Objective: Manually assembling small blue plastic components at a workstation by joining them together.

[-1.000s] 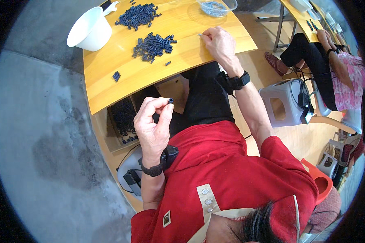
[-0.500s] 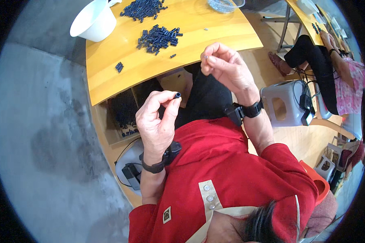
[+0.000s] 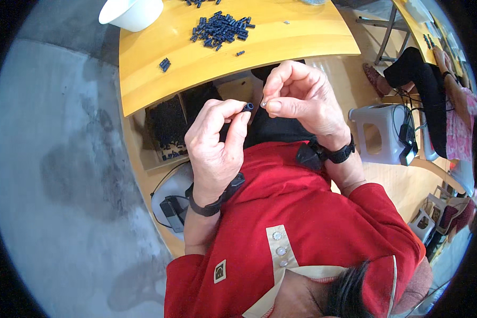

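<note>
Fingertips of the left hand point(image 3: 214, 146) pinch a small dark blue tube point(image 3: 248, 106), held up in the air just beside the right hand point(image 3: 302, 98), whose grip is pressed onto a tiny pale bead point(image 3: 263, 104). Either piece could slip and drop into the lap, both being so small. Behind, more blue tubes point(image 3: 221, 29) lie heaped on the yellow surface point(image 3: 281, 37) near a white bowl point(image 3: 132, 11). No packages or signs show.
</note>
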